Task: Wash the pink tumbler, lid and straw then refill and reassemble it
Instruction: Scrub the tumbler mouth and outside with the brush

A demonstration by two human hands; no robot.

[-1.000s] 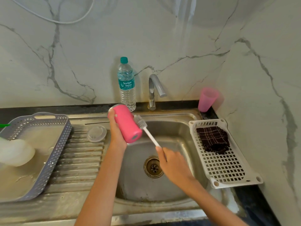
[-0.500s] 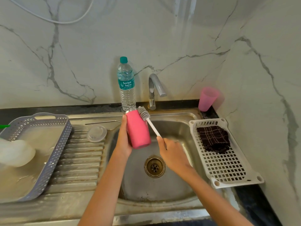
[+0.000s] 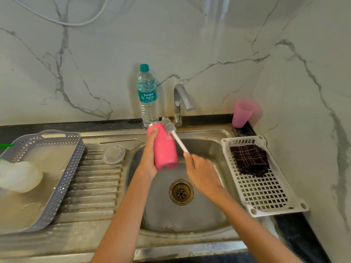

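Left hand (image 3: 150, 160) gripped pink tumbler (image 3: 164, 149) over sink (image 3: 209, 133); right hand (image 3: 203, 171) clasped bottle brush (image 3: 175, 134), bristles at its mouth.

Head view, close, forward-down over sink (image 3: 209, 133)

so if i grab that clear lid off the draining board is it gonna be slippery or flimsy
Probably light and a bit flexible: the clear lid looks like thin see-through plastic. It lies flat across the ridges of the draining board, so it shouldn't roll, though it sits low for fingers to get under. It may be slippery if wet; I can't tell.
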